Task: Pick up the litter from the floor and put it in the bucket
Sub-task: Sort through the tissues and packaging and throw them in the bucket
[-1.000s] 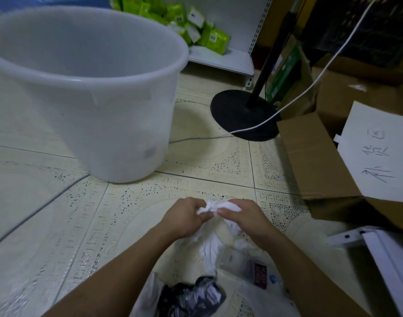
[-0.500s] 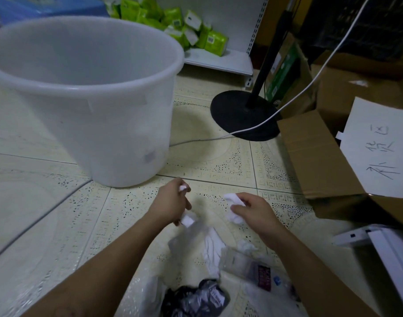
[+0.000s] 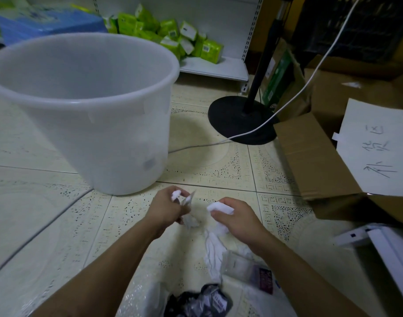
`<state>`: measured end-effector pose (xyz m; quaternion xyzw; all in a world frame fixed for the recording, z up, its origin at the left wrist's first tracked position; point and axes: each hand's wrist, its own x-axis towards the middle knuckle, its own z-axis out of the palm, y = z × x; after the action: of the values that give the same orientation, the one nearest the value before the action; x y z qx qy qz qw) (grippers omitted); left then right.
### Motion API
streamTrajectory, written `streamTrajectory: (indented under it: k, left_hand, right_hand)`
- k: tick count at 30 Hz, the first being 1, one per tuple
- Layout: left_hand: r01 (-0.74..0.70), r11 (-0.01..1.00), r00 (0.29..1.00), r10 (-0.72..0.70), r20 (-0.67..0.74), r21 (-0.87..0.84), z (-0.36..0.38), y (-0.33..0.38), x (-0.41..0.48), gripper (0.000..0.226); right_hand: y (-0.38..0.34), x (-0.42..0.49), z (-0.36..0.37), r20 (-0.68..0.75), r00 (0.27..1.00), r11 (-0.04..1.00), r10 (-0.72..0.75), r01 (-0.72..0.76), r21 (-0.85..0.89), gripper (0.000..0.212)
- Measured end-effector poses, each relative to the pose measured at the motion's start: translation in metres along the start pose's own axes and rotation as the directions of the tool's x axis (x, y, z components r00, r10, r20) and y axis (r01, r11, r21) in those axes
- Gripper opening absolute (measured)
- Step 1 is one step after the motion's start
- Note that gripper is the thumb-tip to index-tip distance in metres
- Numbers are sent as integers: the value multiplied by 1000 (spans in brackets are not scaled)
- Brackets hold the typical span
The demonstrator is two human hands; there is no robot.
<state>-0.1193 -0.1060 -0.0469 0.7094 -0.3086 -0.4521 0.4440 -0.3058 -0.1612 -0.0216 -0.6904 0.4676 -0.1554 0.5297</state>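
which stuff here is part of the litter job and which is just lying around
Job: bucket, left hand gripping a white scrap, right hand gripping white tissue, black wrapper, clear packet.
Lying about: stand base, white cable, cardboard box, handwritten sheet, green packs.

White scraps (image 3: 220,208) in each hand (image 3: 166,208), near the translucent bucket (image 3: 88,110).

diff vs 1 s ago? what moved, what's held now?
The hands pulled apart: a second ago both pinched one white wad together. Now the left hand grips a small white scrap, shifted left toward the bucket, and the right hand grips a white tissue wad. Bucket and black wrapper on the floor stayed put.
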Motion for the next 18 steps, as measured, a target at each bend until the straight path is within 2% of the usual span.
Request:
streamTrajectory:
  k: [2, 5, 7, 10, 12, 14, 15, 16, 17, 18]
  left_hand:
    - [17, 999, 999, -15, 32, -41, 3, -2, -3, 10]
    - [31, 994, 996, -22, 86, -107, 9, -2, -7, 25]
    - [28, 987, 996, -14, 93, -159, 11, -1, -10, 26]
    - [77, 971, 993, -55, 102, -225, 16, 0, -12, 20]
    - [147, 921, 979, -83, 187, -360, 20, 2, -14, 18]
    - [233, 824, 953, -86, 292, -517, 22, 5, -16, 21]
    - [257, 791, 945, -85, 315, -556, 22, 5, -16, 22]
    - [259, 786, 946, -90, 311, -561, 21, 6, -15, 22]
    - [235, 825, 957, -103, 273, -514, 18, 6, -13, 20]
    - [188, 899, 973, -114, 203, -396, 15, 6, -10, 19]
  right_hand:
    - [1, 0, 0, -20, 1000, 1000, 21, -21, 2, 7]
    - [3, 1, 2, -18, 999, 1000, 27, -27, -15, 7]
    - [5, 0, 5, 5, 999, 999, 32, -32, -26, 6]
    - [7, -3, 14, 49, 998, 993, 35, -29, -112, 29]
    - [5, -5, 19, 100, 995, 984, -12, 29, -175, 34]
    - [5, -6, 23, 143, 988, 989, -59, 78, -128, 27]
    - [6, -5, 22, 114, 992, 991, -56, 69, -115, 24]
    - [9, -3, 20, 68, 997, 993, -31, 39, -113, 22]
    - [13, 0, 16, 26, 1000, 991, 12, -9, -132, 19]
    - [16, 2, 10, 5, 997, 981, 71, -69, -182, 18]
